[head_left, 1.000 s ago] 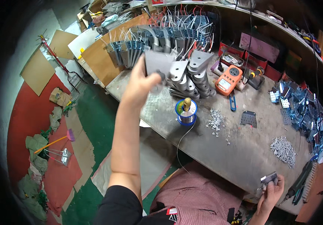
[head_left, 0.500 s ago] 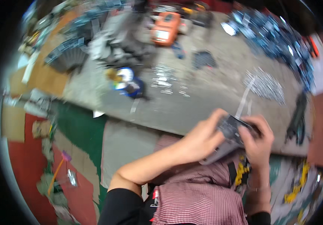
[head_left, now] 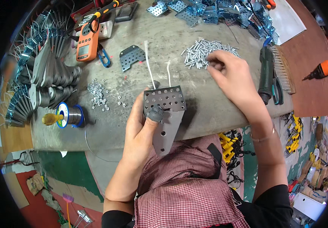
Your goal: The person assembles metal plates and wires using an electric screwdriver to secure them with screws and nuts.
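Note:
My left hand (head_left: 136, 127) grips a grey metal bracket (head_left: 168, 127) with a perforated plate (head_left: 164, 102) at its top, the dark-covered thumb pressed on the plate. Two white wires (head_left: 148, 62) stick up behind the plate. My right hand (head_left: 232, 74) is at the near right side of a heap of silver screws (head_left: 198, 57). Its fingers are curled toward the thumb in a pinch; whether a screw sits between the tips is hidden. Small nuts (head_left: 96, 95) lie scattered left of the bracket. A loose perforated plate (head_left: 131, 57) rests on the table beyond it.
A solder spool (head_left: 74, 115) stands at the table's left, near stacked grey brackets (head_left: 48, 76). Farther back are an orange meter (head_left: 88, 42) and blue clip (head_left: 104, 57). Shiny plates (head_left: 209, 13) pile up at the back. On the right lie a brush (head_left: 284, 68) and orange-handled screwdriver (head_left: 325, 67).
My right hand has let go of the bracket and moved to the screw heap. The left hand keeps hold of the bracket, now raised more upright. The whole view has shifted.

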Motion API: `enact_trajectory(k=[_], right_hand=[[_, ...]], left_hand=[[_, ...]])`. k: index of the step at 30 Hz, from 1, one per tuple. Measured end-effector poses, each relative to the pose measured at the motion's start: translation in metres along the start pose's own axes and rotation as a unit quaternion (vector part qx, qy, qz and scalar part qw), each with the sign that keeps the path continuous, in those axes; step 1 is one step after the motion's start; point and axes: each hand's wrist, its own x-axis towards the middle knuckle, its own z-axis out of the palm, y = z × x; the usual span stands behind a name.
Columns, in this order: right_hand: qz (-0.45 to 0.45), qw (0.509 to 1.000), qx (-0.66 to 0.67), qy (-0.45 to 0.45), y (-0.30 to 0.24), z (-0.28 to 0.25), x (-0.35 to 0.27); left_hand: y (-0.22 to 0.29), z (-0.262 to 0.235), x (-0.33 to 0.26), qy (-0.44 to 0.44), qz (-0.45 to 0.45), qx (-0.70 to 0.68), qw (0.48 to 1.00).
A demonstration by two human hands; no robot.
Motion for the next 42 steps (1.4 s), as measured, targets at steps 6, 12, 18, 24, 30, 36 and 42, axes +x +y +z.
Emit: enact_trajectory(k=[6, 12, 18, 24, 30, 36, 42], right_hand=[[-0.063, 0.965, -0.246, -0.061, 0.006, 0.021, 0.023], [-0.099, 0.982, -0.157, -0.027, 0.012, 0.010, 0.015], [0.188, 0.975, 0.062, -0.097, -0.005, -0.018, -0.016], [0.138, 0.985, 0.032, -0.102, 0.002, -0.026, -0.030], [-0.094, 0.957, -0.180, -0.208, -0.005, -0.021, -0.029], [-0.064, 0.979, -0.044, -0.187, 0.005, -0.021, -0.020], [-0.072, 0.978, -0.075, -0.183, 0.015, -0.044, -0.032]], left_hand=[[0.007, 0.001, -0.005, -0.039, 0.005, -0.016, 0.999], [0.010, 0.001, -0.007, -0.034, 0.002, -0.035, 0.999], [0.010, -0.002, -0.007, -0.040, -0.023, -0.080, 0.996], [0.009, 0.002, -0.008, -0.046, -0.014, -0.067, 0.997], [0.010, 0.008, -0.007, -0.030, -0.029, -0.052, 0.998], [0.009, 0.008, -0.008, -0.031, -0.020, -0.052, 0.998], [0.005, 0.006, -0.008, -0.014, -0.031, -0.079, 0.996]])
